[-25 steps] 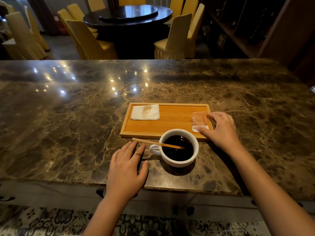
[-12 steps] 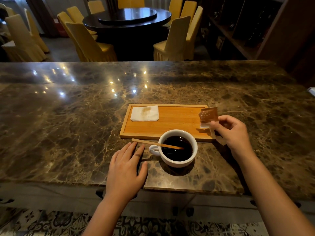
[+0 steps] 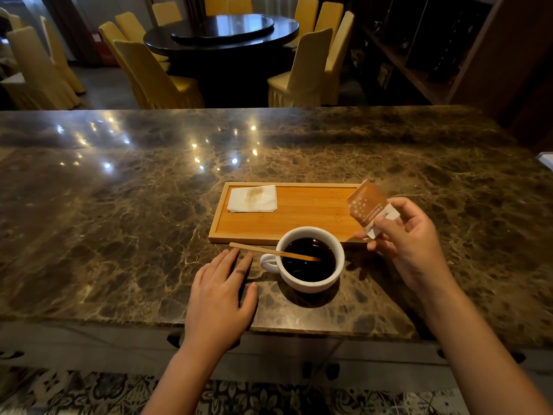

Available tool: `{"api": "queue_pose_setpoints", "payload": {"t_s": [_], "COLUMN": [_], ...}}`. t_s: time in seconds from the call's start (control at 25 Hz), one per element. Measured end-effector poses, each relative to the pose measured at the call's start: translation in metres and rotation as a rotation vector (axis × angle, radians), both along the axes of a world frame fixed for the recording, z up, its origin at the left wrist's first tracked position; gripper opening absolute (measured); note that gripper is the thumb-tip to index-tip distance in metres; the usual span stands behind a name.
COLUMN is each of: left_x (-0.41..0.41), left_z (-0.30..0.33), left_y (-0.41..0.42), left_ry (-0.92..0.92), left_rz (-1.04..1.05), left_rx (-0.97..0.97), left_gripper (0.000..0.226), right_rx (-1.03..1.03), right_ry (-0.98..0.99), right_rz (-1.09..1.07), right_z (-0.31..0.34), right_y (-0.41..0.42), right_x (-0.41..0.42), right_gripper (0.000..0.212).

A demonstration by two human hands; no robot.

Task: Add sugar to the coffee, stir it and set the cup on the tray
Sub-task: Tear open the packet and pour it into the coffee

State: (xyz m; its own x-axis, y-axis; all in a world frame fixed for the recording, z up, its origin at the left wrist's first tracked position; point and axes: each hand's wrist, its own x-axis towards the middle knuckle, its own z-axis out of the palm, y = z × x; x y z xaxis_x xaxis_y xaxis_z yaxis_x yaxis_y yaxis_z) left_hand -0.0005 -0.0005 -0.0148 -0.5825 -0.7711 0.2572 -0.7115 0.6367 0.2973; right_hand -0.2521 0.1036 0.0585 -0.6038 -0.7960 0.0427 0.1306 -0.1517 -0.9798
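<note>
Now my right hand [image 3: 410,235] pinches the orange-and-white paper sugar sachet [image 3: 371,206] right of the white ceramic coffee cup [image 3: 311,260]; my left hand [image 3: 221,292] lies flat, empty; I should tear it over the cup, spilling nothing.

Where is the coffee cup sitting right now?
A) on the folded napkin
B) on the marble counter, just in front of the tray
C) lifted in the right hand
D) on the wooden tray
B: the coffee cup stands on the marble counter, just in front of the wooden tray, while the right hand holds only the sugar packet.
</note>
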Motion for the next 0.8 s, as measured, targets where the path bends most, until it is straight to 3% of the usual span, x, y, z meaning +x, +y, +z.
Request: {"api": "queue_pose_setpoints", "payload": {"t_s": [0.24, 0.44, 0.68, 0.8], "left_x": [0.000, 0.000, 0.000, 0.000], "left_z": [0.000, 0.000, 0.001, 0.001], "left_y": [0.000, 0.000, 0.000, 0.000], "left_ry": [0.004, 0.003, 0.002, 0.011], "left_rz": [-0.001, 0.000, 0.001, -0.001], "left_rx": [0.003, 0.000, 0.002, 0.008], "left_gripper": [0.053, 0.053, 0.053, 0.053], "right_rx": [0.097, 0.147, 0.138, 0.120], "right_ry": [0.525, 0.803, 0.882, 0.786], "right_rz": [0.139, 0.185, 0.205, 0.207], "right_z": [0.024, 0.030, 0.031, 0.029], "right_y": [0.001, -0.004, -0.010, -0.011], "right_x": [0.011, 0.014, 0.016, 0.017], "right_gripper": [0.019, 0.014, 0.013, 0.012]}}
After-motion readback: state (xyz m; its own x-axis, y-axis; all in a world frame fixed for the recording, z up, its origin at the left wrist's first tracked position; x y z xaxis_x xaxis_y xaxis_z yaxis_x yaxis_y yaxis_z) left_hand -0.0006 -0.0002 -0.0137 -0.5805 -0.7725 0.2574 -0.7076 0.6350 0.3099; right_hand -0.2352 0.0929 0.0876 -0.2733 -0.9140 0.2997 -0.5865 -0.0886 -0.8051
